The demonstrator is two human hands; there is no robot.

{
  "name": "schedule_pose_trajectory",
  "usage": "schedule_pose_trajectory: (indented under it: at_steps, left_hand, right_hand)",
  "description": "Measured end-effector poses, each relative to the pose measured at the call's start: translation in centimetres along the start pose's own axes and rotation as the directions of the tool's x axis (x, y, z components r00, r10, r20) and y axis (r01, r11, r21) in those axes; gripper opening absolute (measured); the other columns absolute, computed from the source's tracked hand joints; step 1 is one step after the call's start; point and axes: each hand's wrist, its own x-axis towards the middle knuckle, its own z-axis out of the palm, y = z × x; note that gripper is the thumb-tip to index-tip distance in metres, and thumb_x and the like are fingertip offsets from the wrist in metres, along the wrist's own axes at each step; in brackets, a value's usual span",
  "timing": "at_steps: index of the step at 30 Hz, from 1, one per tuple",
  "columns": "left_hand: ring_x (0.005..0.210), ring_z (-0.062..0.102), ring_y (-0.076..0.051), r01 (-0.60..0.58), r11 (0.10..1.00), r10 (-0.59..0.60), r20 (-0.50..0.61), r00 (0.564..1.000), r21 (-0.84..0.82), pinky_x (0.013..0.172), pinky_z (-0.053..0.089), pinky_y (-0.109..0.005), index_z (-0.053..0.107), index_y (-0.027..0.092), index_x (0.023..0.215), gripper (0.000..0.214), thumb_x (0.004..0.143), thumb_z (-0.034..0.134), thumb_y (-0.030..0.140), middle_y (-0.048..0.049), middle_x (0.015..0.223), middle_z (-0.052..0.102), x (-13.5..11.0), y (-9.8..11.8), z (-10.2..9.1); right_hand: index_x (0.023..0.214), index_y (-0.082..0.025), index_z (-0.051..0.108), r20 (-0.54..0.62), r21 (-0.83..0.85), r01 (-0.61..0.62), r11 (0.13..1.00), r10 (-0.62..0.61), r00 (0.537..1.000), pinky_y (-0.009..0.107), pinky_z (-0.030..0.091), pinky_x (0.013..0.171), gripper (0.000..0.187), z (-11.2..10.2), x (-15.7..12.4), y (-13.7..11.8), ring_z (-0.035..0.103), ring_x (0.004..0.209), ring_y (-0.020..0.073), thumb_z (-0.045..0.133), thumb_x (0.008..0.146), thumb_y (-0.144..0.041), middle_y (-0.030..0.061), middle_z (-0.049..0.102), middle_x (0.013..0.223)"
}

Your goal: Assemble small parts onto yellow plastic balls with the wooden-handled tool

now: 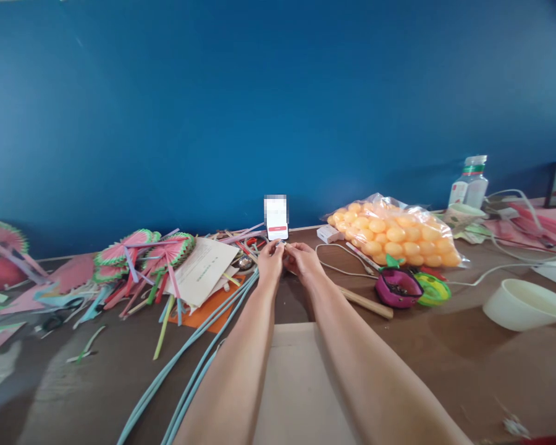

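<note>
Both my arms reach forward over the table, and the two hands meet in front of a propped-up phone [277, 230] with a lit screen. My left hand [272, 254] is closed, its fingertips pinched together. Close beside it, my right hand [301, 256] is closed the same way. Between the fingertips is something tiny, too small to name. Below the hands a pale board [301, 371] lies between my forearms.
To the left are light blue cables [185, 364], paper sheets [206, 269] and pink-green paper fans [148, 250]. To the right are a wooden stick [368, 304], a purple pouch [398, 289], a bag of orange balls [398, 232], a white bowl [514, 309] and a bottle [470, 185]. A blue wall [259, 111] stands behind.
</note>
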Motion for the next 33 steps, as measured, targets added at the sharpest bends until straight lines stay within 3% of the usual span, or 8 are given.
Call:
schedule_pose_trajectory:
  at_steps: [8, 16, 23, 27, 33]
  left_hand:
    - [0.090, 0.066, -0.021, -0.042, 0.998, 0.042, 0.015, 0.999, 0.043, 0.089, 0.050, -0.035, 0.073, 0.019, 0.092, 0.022, 0.072, 0.070, 0.029, -0.0062, 0.092, 0.072, 0.3, -0.5, -0.3]
    - [0.089, 0.066, -0.021, -0.005, 1.000, 0.005, 0.000, 1.000, -0.006, 0.090, 0.048, -0.034, 0.074, 0.017, 0.091, 0.020, 0.075, 0.066, 0.027, -0.0065, 0.089, 0.072, -0.2, 0.4, -0.1]
    - [0.094, 0.065, -0.022, -0.071, 0.995, 0.069, 0.030, 0.997, 0.074, 0.092, 0.047, -0.035, 0.074, 0.019, 0.092, 0.020, 0.074, 0.068, 0.026, -0.0060, 0.094, 0.073, 0.0, 0.0, -0.4]
    - [0.094, 0.065, -0.023, -0.037, 0.999, 0.037, 0.018, 0.999, 0.009, 0.092, 0.047, -0.036, 0.075, 0.018, 0.091, 0.022, 0.072, 0.071, 0.028, -0.0068, 0.094, 0.073, 0.1, -0.4, -0.3]
    - [0.090, 0.066, -0.023, 0.093, 0.966, -0.078, 0.068, 0.995, -0.241, 0.086, 0.049, -0.036, 0.074, 0.015, 0.092, 0.034, 0.066, 0.076, 0.037, -0.0085, 0.088, 0.072, 0.1, -0.5, 0.1]
  right_hand:
    - [0.067, -0.018, 0.058, 0.075, 0.102, -0.006, 0.995, -0.001, 0.997, 0.021, 0.052, 0.055, 0.021, 0.0, -0.2, -0.1, 0.047, 0.050, 0.0067, 0.078, 0.064, -0.022, -0.0046, 0.053, 0.052]
    - [0.066, -0.018, 0.061, 0.110, 0.206, -0.045, 0.978, 0.023, 0.994, 0.022, 0.056, 0.059, 0.012, -0.3, 0.1, 0.1, 0.044, 0.049, 0.0070, 0.072, 0.067, -0.014, -0.0042, 0.051, 0.050]
    - [0.065, -0.017, 0.059, 0.117, 0.198, -0.002, 0.980, -0.022, 0.993, 0.023, 0.055, 0.058, 0.020, -0.3, 0.2, 0.3, 0.049, 0.051, 0.0085, 0.078, 0.060, -0.018, -0.0044, 0.051, 0.049]
    - [0.064, -0.018, 0.058, 0.105, 0.185, 0.027, 0.982, -0.047, 0.993, 0.024, 0.054, 0.058, 0.020, -0.1, 0.3, 0.4, 0.050, 0.052, 0.0092, 0.078, 0.061, -0.020, -0.0050, 0.049, 0.049]
    - [0.066, -0.018, 0.059, 0.110, 0.158, 0.075, 0.985, -0.093, 0.990, 0.026, 0.055, 0.061, 0.019, 0.1, 0.1, 0.4, 0.052, 0.053, 0.0092, 0.077, 0.061, -0.023, -0.0058, 0.049, 0.051]
